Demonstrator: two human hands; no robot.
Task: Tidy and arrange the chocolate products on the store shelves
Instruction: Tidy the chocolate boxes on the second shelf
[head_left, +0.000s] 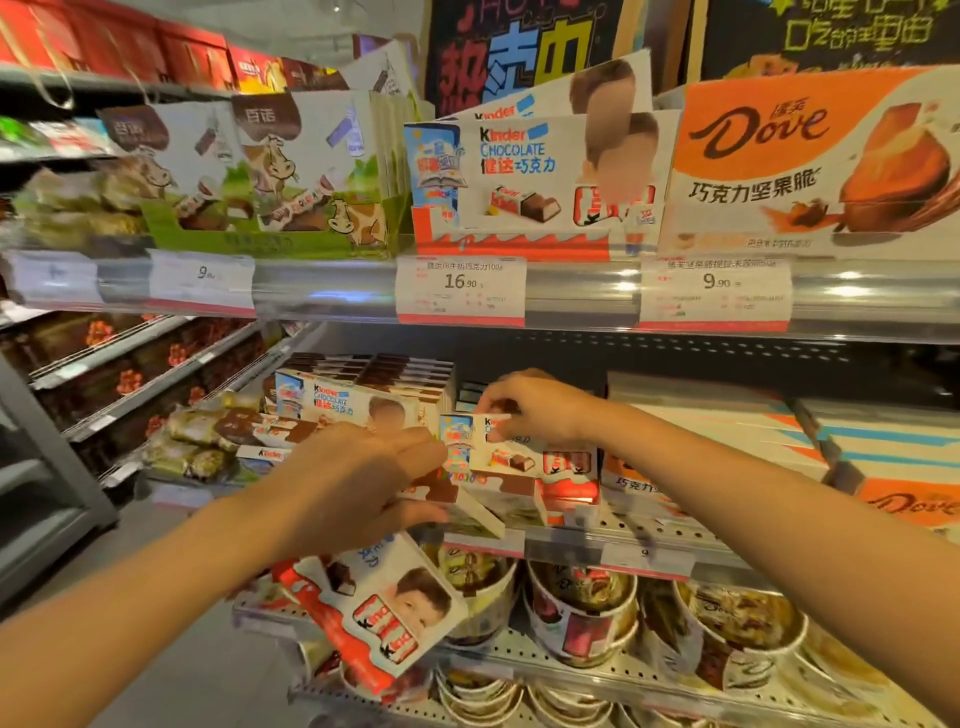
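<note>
Right hand (535, 410) pinches an upright Kinder box (511, 452); left hand (358, 478) grips a half-hidden box (467, 506).

You face 2 stocked shelves, one above the other.
On the upper shelf (571, 296), the cow boxes (291, 171) stand left, the Kinder box (535, 171) in the middle, the Dove box (815, 161) right; chocolate tubs (582, 618) sit below the lower shelf (639, 540).
</note>
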